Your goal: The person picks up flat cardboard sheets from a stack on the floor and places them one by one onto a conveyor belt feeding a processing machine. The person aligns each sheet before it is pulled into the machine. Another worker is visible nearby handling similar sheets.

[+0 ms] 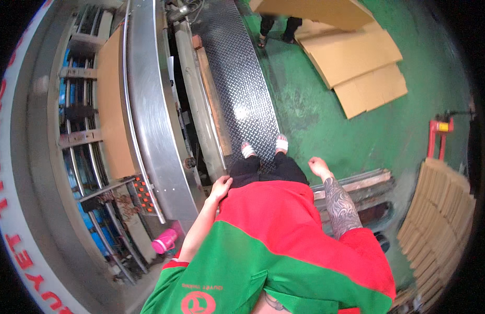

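My left hand (pixel 220 188) hangs beside my left hip, fingers curled together, with nothing visible in it. It is nearest to the edge of a long steel machine (pixel 154 99). On my other side, my right hand (pixel 319 167) is held out over the green floor in a loose fist, and I see nothing in it. The right forearm is tattooed. A brown cardboard sheet (pixel 112 112) lies in the machine beyond the steel cover, apart from both hands. I stand in white-strapped sandals on a diamond-plate metal walkway (pixel 234 68).
Flat cardboard sheets (pixel 352 57) lie on the green floor at the far right, with another person's legs (pixel 279 29) beside them. Folded cardboard (pixel 438 214) is stacked at the right, near a red metal stand (pixel 437 137). A pink container (pixel 165 242) sits by orange buttons (pixel 143 194).
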{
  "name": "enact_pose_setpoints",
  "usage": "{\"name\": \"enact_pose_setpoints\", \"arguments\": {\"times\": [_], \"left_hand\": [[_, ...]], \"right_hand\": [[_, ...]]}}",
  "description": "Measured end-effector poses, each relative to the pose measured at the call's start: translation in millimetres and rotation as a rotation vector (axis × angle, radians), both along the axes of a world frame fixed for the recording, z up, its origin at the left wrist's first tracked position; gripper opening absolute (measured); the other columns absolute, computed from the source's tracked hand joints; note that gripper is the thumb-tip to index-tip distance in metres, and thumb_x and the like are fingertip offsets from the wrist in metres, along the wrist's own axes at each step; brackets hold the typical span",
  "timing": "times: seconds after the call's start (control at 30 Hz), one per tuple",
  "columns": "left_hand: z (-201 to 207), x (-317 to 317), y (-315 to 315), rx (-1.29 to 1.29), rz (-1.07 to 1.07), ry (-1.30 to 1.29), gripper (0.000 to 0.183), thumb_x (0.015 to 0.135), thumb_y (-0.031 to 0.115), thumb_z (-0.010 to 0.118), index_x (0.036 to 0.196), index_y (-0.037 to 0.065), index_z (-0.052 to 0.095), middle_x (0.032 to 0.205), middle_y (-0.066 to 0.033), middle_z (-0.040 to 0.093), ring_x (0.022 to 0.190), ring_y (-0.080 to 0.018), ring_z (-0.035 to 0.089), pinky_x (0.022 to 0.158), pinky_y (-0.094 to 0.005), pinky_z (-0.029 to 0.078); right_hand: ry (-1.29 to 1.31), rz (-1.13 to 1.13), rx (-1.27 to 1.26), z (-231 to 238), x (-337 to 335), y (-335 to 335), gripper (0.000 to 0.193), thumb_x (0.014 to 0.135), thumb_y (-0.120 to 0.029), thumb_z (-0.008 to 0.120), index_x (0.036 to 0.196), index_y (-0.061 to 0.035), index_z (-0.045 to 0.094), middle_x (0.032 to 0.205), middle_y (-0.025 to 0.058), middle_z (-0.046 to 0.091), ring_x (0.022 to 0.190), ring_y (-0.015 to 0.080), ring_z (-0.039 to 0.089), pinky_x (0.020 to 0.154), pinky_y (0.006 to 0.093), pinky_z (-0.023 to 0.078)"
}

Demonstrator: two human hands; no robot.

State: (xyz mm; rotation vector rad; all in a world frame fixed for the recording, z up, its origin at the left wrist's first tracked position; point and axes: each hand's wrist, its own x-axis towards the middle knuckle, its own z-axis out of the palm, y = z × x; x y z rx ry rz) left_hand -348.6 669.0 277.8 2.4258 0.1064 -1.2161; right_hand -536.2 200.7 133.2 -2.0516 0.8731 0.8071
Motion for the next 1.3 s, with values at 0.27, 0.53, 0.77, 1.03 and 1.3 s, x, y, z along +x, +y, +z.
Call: {"name": "enact_pose_setpoints", "arguments": {"times": [0.27, 0.53, 0.77, 1.03, 1.3], "left_hand": [[-28.6, -8.4, 30.1, 0.012, 0.143, 0.032, 0.061, 0.104, 0.054, 0.063, 0.145, 0.009, 0.071, 0.144, -0.0190, 0.073, 0.138, -0.0338, 0.066, 0.118, -0.0432, 0.049], [-55.8, -5.5, 61.5, -0.083, 0.065, 0.102, 0.064, 0.103, 0.056, 0.062, 0.142, 0.006, 0.072, 0.146, -0.0212, 0.071, 0.139, -0.0357, 0.065, 0.118, -0.0446, 0.049], [-82.4, -5.5, 114.5, -0.199, 0.196, 0.131, 0.064, 0.104, 0.054, 0.065, 0.140, 0.001, 0.073, 0.138, -0.0225, 0.075, 0.133, -0.0313, 0.069, 0.113, -0.0426, 0.051], [-39.6, 29.6, 116.9, -0.725, 0.444, -0.240, 0.054, 0.111, 0.037, 0.065, 0.150, -0.001, 0.061, 0.147, -0.0203, 0.069, 0.138, -0.0280, 0.065, 0.116, -0.0391, 0.049], [91.6, 104.2, 105.4, -1.051, 0.530, -0.673, 0.062, 0.115, 0.037, 0.052, 0.165, 0.001, 0.046, 0.170, -0.0195, 0.047, 0.159, -0.0316, 0.043, 0.131, -0.0439, 0.032]], "right_hand": [[0.038, 0.055, -0.102, 7.3, -29.4, -48.4, 0.037, 0.099, -0.035, 0.064, 0.120, -0.0090, 0.080, 0.126, 0.0199, 0.078, 0.123, 0.0400, 0.072, 0.108, 0.0494, 0.056], [0.004, 0.100, -0.082, 38.1, 8.4, 38.6, 0.042, 0.100, -0.035, 0.062, 0.129, -0.0083, 0.078, 0.134, 0.0170, 0.077, 0.129, 0.0359, 0.071, 0.112, 0.0452, 0.055], [-0.119, 0.131, -0.101, 96.7, 39.2, 156.8, 0.043, 0.103, -0.037, 0.058, 0.128, -0.0090, 0.078, 0.132, 0.0195, 0.076, 0.126, 0.0401, 0.070, 0.109, 0.0489, 0.055], [-0.068, 0.167, -0.145, 107.1, 20.8, 167.9, 0.047, 0.101, -0.041, 0.055, 0.128, -0.0110, 0.079, 0.131, 0.0230, 0.076, 0.126, 0.0428, 0.070, 0.110, 0.0513, 0.054], [0.016, 0.493, -0.229, 127.0, 80.9, 175.3, 0.043, 0.102, -0.039, 0.061, 0.129, -0.0091, 0.077, 0.128, 0.0226, 0.077, 0.123, 0.0434, 0.071, 0.107, 0.0501, 0.056]]}}
